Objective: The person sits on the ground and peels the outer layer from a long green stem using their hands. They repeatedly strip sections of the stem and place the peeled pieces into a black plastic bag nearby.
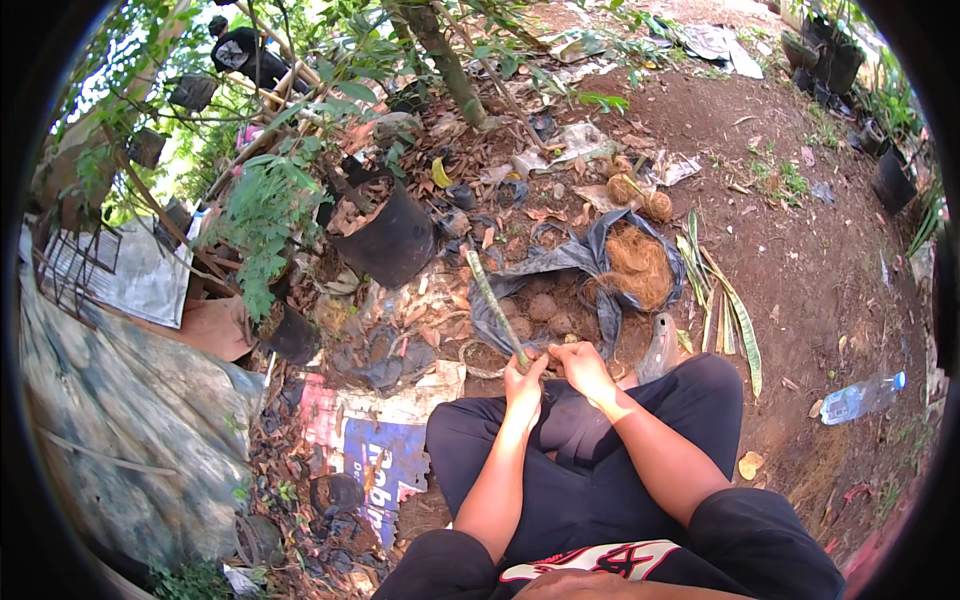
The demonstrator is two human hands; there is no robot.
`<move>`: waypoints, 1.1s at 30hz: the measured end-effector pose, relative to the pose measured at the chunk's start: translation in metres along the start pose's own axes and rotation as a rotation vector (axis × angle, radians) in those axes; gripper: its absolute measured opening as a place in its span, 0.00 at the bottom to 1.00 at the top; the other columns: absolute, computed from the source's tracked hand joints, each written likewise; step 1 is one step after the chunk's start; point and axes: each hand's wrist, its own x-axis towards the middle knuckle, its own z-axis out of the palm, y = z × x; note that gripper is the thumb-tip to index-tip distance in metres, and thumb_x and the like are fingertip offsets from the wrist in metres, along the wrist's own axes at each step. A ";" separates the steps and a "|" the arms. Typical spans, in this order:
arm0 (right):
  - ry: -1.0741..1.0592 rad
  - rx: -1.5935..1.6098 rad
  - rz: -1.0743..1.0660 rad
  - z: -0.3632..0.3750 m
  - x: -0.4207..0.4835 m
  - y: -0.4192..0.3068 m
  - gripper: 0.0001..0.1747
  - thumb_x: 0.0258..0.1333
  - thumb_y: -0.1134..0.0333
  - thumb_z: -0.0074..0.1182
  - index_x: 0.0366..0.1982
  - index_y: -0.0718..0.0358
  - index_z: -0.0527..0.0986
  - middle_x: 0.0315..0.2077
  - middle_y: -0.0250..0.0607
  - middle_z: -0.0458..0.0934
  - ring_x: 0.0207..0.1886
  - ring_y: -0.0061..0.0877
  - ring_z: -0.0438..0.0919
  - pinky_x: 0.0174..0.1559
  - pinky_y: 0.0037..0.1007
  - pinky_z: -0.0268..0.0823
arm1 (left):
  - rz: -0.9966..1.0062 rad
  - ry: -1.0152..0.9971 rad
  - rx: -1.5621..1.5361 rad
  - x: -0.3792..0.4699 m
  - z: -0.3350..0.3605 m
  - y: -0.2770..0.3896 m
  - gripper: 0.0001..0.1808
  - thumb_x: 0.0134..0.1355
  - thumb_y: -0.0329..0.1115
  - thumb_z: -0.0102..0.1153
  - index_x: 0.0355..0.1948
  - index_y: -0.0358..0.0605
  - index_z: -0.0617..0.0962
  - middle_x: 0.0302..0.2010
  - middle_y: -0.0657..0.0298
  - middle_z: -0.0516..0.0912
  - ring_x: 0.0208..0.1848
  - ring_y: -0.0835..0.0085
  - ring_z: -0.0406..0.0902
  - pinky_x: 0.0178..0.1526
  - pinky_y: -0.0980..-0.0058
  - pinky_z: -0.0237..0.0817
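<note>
My left hand [526, 379] is closed around the lower end of a long, mottled green snake plant leaf [491, 300], which points up and away to the left. Close beside it, my right hand [583, 367] has its fingertips pinched together near the leaf's base; whether they hold something thin is too small to tell. Just beyond my hands lies an opened black plastic bag [510, 281] with several round brown fibre balls [541, 307] in it. A second black bag next to it holds loose brown coconut fibre [637, 262].
Cut leaf strips [731, 315] lie right of the bags, and a plastic bottle [862, 399] lies farther right. Black plant pots [390, 240], a thin tree trunk [450, 67] and a draped tarp [135, 420] stand to the left and ahead. Another person [251, 56] is at the upper left.
</note>
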 end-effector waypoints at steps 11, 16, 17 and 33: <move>0.064 -0.318 -0.281 0.003 -0.025 -0.025 0.21 0.70 0.57 0.54 0.40 0.71 0.80 0.30 0.57 0.83 0.37 0.43 0.84 0.43 0.40 0.71 | -0.025 -0.018 -0.114 0.002 0.003 0.014 0.12 0.64 0.19 0.65 0.43 0.45 0.75 0.40 0.67 0.79 0.45 0.75 0.79 0.52 0.75 0.69; 0.022 -0.323 -0.337 0.006 -0.033 -0.034 0.18 0.69 0.60 0.55 0.38 0.71 0.80 0.29 0.58 0.82 0.37 0.49 0.83 0.43 0.41 0.70 | -0.032 -0.003 -0.085 0.009 0.001 0.013 0.11 0.65 0.26 0.68 0.41 0.46 0.76 0.38 0.68 0.81 0.43 0.78 0.79 0.50 0.75 0.67; 0.025 -0.324 -0.357 0.007 -0.033 -0.034 0.17 0.69 0.60 0.56 0.38 0.71 0.79 0.30 0.58 0.82 0.38 0.50 0.82 0.42 0.42 0.70 | -0.023 0.001 -0.091 0.011 -0.001 0.012 0.11 0.65 0.26 0.68 0.41 0.46 0.76 0.38 0.68 0.81 0.43 0.78 0.78 0.50 0.75 0.67; 0.125 -0.699 -0.376 0.014 -0.032 -0.035 0.17 0.66 0.59 0.57 0.33 0.68 0.79 0.35 0.58 0.83 0.45 0.55 0.80 0.47 0.49 0.71 | -0.071 0.078 0.021 0.023 -0.005 0.004 0.13 0.66 0.32 0.71 0.37 0.47 0.75 0.32 0.69 0.80 0.36 0.80 0.78 0.40 0.79 0.67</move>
